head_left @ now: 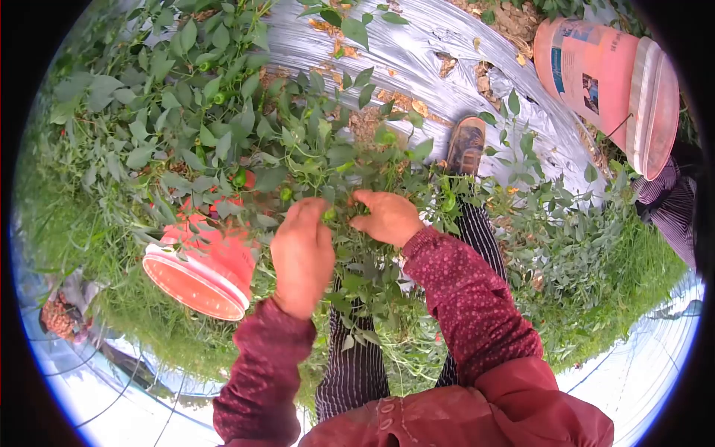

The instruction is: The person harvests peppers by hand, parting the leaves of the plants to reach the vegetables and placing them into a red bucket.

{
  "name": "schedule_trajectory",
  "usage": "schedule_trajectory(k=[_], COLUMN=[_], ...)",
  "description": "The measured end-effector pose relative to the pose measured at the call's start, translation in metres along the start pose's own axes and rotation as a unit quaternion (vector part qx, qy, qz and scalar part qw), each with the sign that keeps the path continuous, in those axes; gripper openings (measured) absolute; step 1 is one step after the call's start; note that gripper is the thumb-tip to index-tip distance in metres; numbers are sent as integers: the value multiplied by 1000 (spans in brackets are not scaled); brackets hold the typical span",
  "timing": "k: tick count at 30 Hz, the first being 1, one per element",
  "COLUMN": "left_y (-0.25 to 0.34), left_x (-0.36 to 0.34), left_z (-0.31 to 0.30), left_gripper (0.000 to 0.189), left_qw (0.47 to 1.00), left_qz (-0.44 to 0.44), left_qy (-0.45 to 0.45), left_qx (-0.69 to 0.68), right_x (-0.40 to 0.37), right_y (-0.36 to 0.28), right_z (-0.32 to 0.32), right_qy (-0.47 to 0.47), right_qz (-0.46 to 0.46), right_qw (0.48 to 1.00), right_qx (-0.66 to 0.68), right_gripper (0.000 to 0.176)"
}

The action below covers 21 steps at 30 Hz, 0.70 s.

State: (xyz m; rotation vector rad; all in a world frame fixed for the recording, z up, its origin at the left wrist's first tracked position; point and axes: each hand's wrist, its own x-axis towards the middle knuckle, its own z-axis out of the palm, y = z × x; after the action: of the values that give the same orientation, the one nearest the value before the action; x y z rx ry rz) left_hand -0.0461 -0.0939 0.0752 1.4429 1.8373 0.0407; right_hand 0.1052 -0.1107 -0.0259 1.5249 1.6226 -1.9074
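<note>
My left hand (302,257) reaches into the pepper plants (246,134), its fingers bent and close together beside a small green pepper (328,214). What those fingers grip among the leaves is too small to make out. Just to its right, my right hand (383,217) is among the same stems, with thumb and forefinger curved and a gap between them; nothing held shows clearly. Other green peppers (239,177) hang on the plants to the upper left of my hands.
A red bucket (205,261) lies tilted among leaves at the left. Another pinkish-red bucket (588,74) is at the upper right, near a person's striped clothing (670,205). Silvery plastic sheeting (402,52) covers the ground beyond the plants. My shoe (467,145) rests at its edge.
</note>
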Motion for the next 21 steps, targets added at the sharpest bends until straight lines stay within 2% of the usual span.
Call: schedule_trajectory(k=[1,3,8,10,14,16,21], left_y=[-7,-26,-33,-31,-19,-18,-18], left_x=[8,16,17,13,1,-5,-25], left_z=[3,21,40,41,30,20,7], left_gripper=[23,23,30,34,37,35,28], left_qw=[1000,968,965,966,968,981,980], left_qz=[2,-44,-2,52,12,-2,13], left_qy=[4,-173,-166,-147,-187,-148,-187], left_qx=[0,175,201,208,167,124,63], right_x=[-1,-4,-2,-1,-2,2,4], right_y=[-5,-17,-11,-11,-10,-13,-9], right_z=[-4,-14,-12,-10,-8,-10,-8], right_qy=[2,-51,-35,-20,-2,-3,-30], right_qz=[-3,36,24,21,19,11,-2], right_qw=[1000,998,999,1000,1000,1000,1000], right_qx=[-2,-5,-3,6,17,17,8], right_gripper=[40,41,43,44,44,44,48])
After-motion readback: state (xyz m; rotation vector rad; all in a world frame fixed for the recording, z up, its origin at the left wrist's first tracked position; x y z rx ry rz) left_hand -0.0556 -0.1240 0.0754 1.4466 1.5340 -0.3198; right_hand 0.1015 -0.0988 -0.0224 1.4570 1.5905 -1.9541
